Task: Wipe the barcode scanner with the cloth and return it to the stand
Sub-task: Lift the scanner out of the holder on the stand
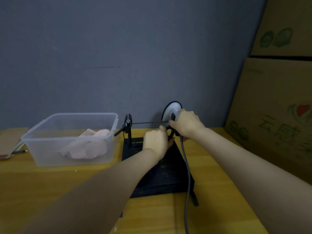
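Observation:
The barcode scanner, white-grey with a black rim, stands upright at the back of the black stand. My right hand is closed around its handle. My left hand grips the stand's right clamp just below the scanner; the clamp is mostly hidden by my fingers. A thin rod runs from there to the stand's left clamp. The scanner's grey cable hangs down toward me. The pink cloth lies crumpled inside the clear plastic box on the left.
The yellow wooden table meets a grey wall behind. Stacked cardboard boxes stand close on the right. Cardboard pieces and a pen lie at the far left edge.

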